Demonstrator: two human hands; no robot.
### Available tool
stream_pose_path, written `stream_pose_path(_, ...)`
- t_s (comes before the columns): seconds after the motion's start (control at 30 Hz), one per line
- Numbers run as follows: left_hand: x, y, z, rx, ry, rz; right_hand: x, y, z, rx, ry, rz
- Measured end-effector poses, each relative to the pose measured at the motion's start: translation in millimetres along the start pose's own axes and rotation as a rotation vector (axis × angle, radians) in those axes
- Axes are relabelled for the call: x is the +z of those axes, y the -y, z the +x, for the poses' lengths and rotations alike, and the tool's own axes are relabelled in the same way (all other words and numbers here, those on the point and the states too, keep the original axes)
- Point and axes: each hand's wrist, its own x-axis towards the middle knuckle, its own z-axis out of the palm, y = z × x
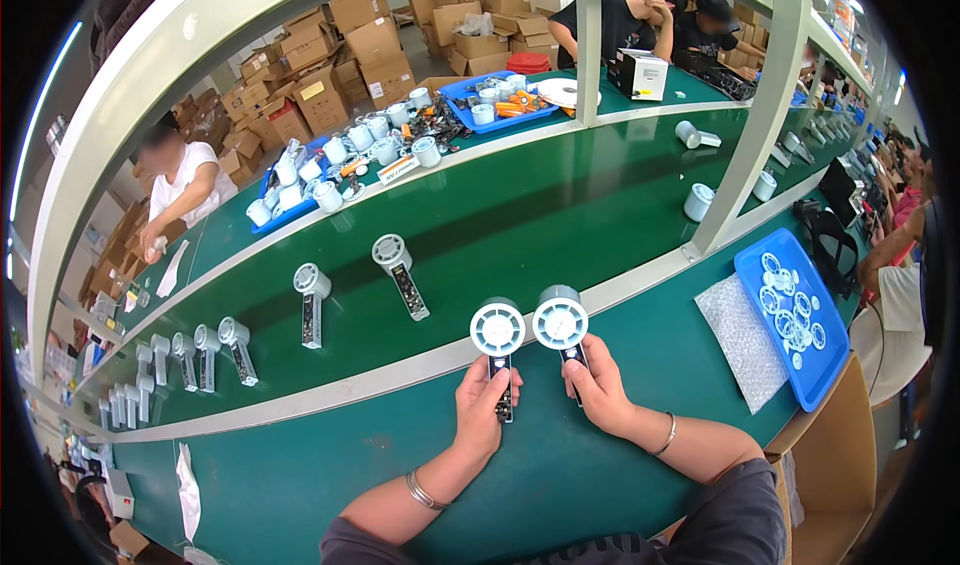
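Note:
My left hand [478, 407] is closed around the handle of a pale blue handheld fan [497, 329]. Its round head has a white slotted disc, and dark parts show along its uncovered handle. A second handheld fan [560, 322] of the same make-up is gripped by the handle in my right hand [603, 390], the thumb lying on the handle's front. Both heads point up, side by side and close together, over the near edge rail of the belt. My fingers hide part of each handle.
On the green belt [470, 255] lie several more fans, the nearest one [400, 275] beyond my hands. To the right, a blue tray [830, 365] of white rings stands beside bubble wrap [738, 345]. A metal post [765, 105] rises there. An open carton [835, 455] is at lower right. Co-workers sit across.

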Motion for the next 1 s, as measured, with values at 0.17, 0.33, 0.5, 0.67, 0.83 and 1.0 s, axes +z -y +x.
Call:
stream_pose_path(0.17, 0.2, 0.2, -0.5, -0.002, 0.002, -0.013, -0.1, 0.8, -0.2, 0.003, 0.004, -0.004)
stream_pose_path(0.33, -1.1, 0.5, -0.6, 0.009, 0.019, -0.023, -0.6, -0.7, -0.2, 0.001, -0.026, 0.014)
stream_pose_path(0.5, -1.9, 1.5, 0.0, 0.016, 0.019, -0.02, -0.4, -0.6, 0.3, -0.012, -0.006, -0.017)
stream_pose_path(0.67, -1.2, 1.1, 0.5, 0.014, 0.001, -0.003, -0.5, -0.4, 0.5, -0.01, -0.001, -0.029)
stream_pose_path(0.83, -2.1, 1.1, -0.1, 0.008, 0.019, -0.023, 0.1, -0.3, 0.3, 0.001, -0.005, -0.022)
stream_pose_path(1.0, -2.5, 1.7, 0.1, 0.009, 0.018, -0.02, 0.8, -0.5, 0.7, 0.001, -0.007, -0.016)
